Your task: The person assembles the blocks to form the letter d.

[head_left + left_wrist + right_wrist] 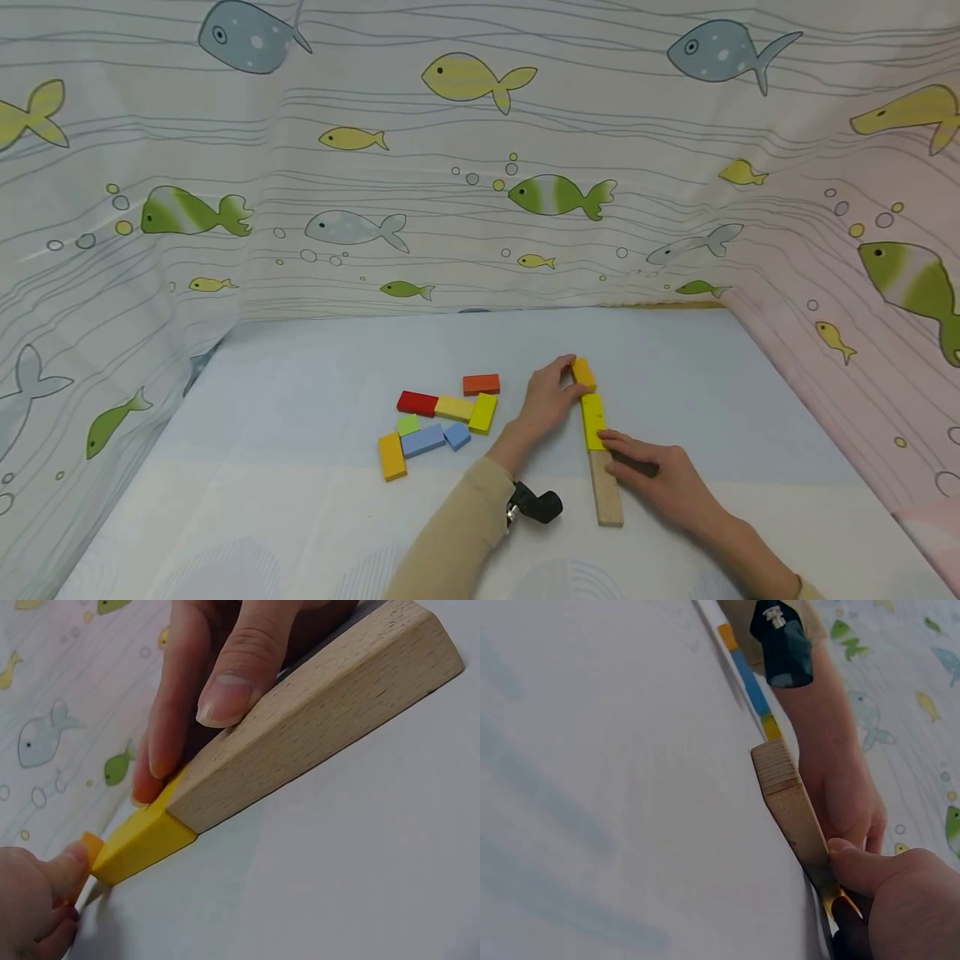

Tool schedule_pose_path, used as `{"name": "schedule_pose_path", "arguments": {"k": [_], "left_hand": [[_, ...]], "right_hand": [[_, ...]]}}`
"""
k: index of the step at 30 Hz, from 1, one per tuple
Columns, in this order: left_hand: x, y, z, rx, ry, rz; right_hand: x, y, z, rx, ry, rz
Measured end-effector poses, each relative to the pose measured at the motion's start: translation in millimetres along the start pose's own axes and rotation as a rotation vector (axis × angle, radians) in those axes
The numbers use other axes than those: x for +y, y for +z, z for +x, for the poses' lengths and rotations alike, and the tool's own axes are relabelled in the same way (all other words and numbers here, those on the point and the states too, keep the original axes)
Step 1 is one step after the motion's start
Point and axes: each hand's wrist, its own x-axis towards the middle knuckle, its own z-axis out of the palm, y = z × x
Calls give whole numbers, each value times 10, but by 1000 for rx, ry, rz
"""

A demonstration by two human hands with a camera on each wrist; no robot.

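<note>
A row of blocks runs away from me right of the middle in the head view. Nearest is a bare wooden block (606, 496), then a yellow block (592, 417) touching its far end, then an orange block (584, 373). My left hand (551, 398) pinches the orange block between thumb and fingers. With extended fingers, my right hand (671, 483) touches the row's right side, around where the wooden and yellow blocks meet. The left wrist view shows its thumb (232, 694) against the wooden block (322, 712) and fingertips beside the yellow block (142, 840).
Left of my left arm lies a loose group of blocks: a red block (417, 403), a blue block (423, 441), an orange-red block (481, 384) and several others. A black camera (538, 504) sits on my left wrist. Fish-patterned cloth (450, 217) surrounds the pale tabletop (300, 517).
</note>
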Motion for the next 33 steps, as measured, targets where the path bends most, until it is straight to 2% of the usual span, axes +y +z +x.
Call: {"name": "schedule_pose_path", "arguments": {"k": [12, 22, 33], "left_hand": [[54, 16, -12, -44, -41, 55], [-17, 22, -4, -72, 14, 99], [-42, 26, -3, -88, 21, 96]], "right_hand": [[-17, -8, 4, -1, 13, -16], [2, 4, -4, -1, 10, -13], [-13, 13, 4, -3, 24, -28]]}}
